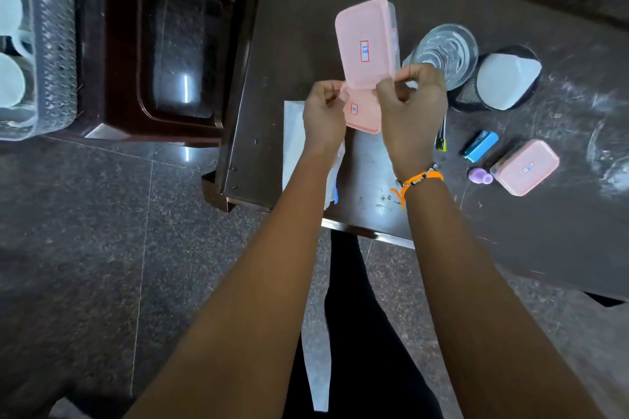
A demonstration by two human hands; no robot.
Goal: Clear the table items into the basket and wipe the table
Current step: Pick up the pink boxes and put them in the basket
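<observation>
Pink plastic filled both hands: the left hand (324,114) and right hand (410,102) pinched, from either side, a larger rectangular lidded box (367,41) tilted up over a smaller pink box (362,114), both held just above the dark tabletop (306,10). It looked like the clearing step, and the next move would call for carrying them well left of the table to the clear patterned plastic basket (54,44). That basket was cut off by the frame, and whether the two boxes were joined I could not tell.
</observation>
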